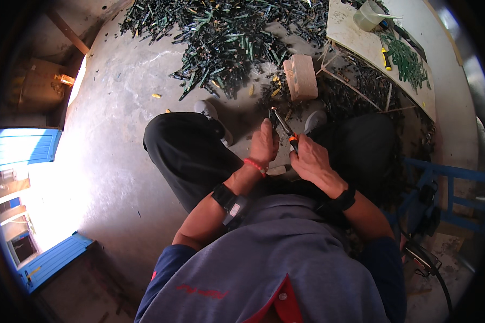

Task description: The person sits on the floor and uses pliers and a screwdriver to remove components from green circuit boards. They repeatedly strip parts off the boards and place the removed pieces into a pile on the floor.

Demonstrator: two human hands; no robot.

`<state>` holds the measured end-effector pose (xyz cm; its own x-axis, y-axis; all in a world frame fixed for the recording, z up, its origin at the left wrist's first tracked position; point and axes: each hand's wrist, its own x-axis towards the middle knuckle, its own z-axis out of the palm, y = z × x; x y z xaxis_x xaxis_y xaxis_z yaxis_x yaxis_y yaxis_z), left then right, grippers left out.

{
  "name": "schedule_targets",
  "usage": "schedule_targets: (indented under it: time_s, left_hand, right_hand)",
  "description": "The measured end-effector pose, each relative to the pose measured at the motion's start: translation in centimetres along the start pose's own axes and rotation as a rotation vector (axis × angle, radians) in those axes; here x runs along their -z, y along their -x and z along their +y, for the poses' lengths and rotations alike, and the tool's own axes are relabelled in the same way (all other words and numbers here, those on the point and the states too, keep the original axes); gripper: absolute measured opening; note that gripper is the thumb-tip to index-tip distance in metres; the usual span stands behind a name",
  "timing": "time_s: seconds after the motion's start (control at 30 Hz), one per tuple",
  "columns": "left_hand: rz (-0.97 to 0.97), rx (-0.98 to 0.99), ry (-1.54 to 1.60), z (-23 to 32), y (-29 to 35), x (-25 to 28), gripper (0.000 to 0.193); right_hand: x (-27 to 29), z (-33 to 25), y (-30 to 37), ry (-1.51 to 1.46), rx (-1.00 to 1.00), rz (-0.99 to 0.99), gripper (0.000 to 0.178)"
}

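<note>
In my right hand [311, 159] is a hand tool [284, 125] with an orange-and-black handle and a narrow metal front. The view does not show whether it is pliers or another kind. My left hand [263, 142] is closed beside it, thumb pointing away from me, close to the tool's metal tip. Whatever its fingers pinch is too small and dark to name. Both hands are held between my knees, above the floor. Beyond them a big heap of dark and green strips [221, 54] covers the floor.
A pale reddish brick [300, 77] stands past my right shoe. At the far right, a low board [361, 27] carries a translucent cup [367, 16], a yellow-handled tool [386, 59] and green strips [407, 59]. Blue metal framing [452, 185] and a black cable [442, 282] lie at right.
</note>
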<state>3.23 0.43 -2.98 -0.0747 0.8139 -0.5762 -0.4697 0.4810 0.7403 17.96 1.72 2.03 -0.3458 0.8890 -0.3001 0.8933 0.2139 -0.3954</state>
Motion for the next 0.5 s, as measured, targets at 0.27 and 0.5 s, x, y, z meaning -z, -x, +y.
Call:
schedule_targets:
  time_s: [0.27,0.5]
  left_hand:
    - [0.121,-0.288,-0.210,-2.2,-1.7,0.0,0.062]
    - [0.181,-0.375,-0.523,-0.9,-0.9,-0.5,0.063]
  right_hand:
    - [-0.1,-0.7,0.0,-0.202,-0.090,-0.149,0.031]
    - [-1.5,0.2,-1.0,-0.405,-0.059,-0.232,0.034]
